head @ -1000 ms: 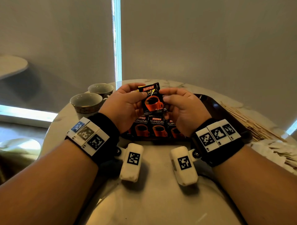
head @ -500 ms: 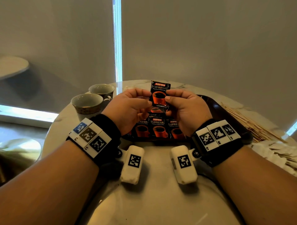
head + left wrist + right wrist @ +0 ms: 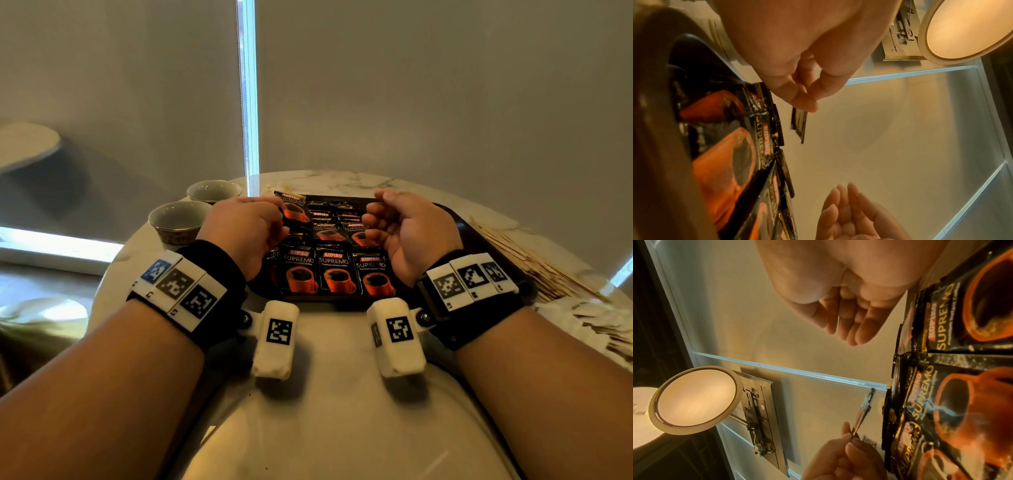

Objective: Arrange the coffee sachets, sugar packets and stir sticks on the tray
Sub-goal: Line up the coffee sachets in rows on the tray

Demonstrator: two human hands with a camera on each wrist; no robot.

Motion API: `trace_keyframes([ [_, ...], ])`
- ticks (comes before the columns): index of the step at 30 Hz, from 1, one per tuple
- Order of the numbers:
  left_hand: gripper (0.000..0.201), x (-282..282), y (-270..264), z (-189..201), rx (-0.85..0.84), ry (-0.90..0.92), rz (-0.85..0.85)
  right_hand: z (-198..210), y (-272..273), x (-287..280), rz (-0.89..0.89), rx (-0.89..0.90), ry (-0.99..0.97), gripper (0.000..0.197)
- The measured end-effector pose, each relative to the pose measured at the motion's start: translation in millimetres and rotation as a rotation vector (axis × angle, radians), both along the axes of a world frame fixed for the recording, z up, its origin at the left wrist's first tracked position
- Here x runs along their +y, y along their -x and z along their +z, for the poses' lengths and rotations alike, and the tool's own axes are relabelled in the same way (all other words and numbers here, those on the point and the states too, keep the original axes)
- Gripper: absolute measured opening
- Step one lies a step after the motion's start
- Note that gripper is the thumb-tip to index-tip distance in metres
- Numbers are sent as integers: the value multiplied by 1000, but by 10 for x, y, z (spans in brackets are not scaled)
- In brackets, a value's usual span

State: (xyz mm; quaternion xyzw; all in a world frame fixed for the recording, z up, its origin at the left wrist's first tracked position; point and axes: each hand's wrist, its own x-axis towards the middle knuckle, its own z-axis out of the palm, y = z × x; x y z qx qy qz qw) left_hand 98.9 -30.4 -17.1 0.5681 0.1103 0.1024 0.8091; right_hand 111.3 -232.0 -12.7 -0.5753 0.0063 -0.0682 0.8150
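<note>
Left hand [image 3: 248,228] pinches one Kopiko Supremo coffee sachet [image 3: 294,209] by its left edge between thumb and fingertips, holding it just above the far-left part of the dark tray [image 3: 479,236]; the left wrist view shows only a serrated corner poking out below the pinch. Right hand [image 3: 407,228] holds nothing, fingers loosely curled and relaxed, palm turned inward over the right side of the tray. Other sachets [image 3: 334,274] lie flat on the tray in overlapping rows, the near row of three side by side, label up. Judgement on handling: the sachet looks light, thin and floppy, a glossy foil pouch that could slide between dry fingers or skate over its neighbours once set down; the crimped, toothed seam at the edge is probably the firmest and least slippery place to pinch, better than the puffed middle. Not fragile, but it will bend rather than stay rigid. Stir sticks [image 3: 534,260] lie in a loose wooden pile off the tray to the right, with pale sugar packets [image 3: 603,325] scattered nearer the right edge; neither is on the tray yet. Surface [image 3: 335,411] is a round, pale marble-look top, smooth and shiny. Two ceramic cups [image 3: 178,219] stand at its left, beside the tray. Behind: grey roller blinds with a bright slit of daylight between them; a round ceiling lamp [image 3: 694,400] shows in the wrist views.
</note>
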Motion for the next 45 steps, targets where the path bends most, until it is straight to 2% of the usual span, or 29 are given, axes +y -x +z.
trace_keyframes([
  [28,24,77,-18,-44,113,-334,22,4,3,-8,21,-21,14,19],
  [33,12,14,51,35,46,-198,0,-11,-13,-16,-1,-6,15,18],
  [35,6,-17,92,69,-5,-121,-56,-13,-29,-29,-32,14,16,16],
  [37,9,-32,137,95,-30,-81,-142,-26,-65,-53,-95,47,39,14],
  [41,15,-33,197,136,48,-51,-357,-76,-195,-157,-233,82,217,10],
  [45,14,-33,188,123,113,-15,-402,-105,-243,-204,-295,165,282,11],
])
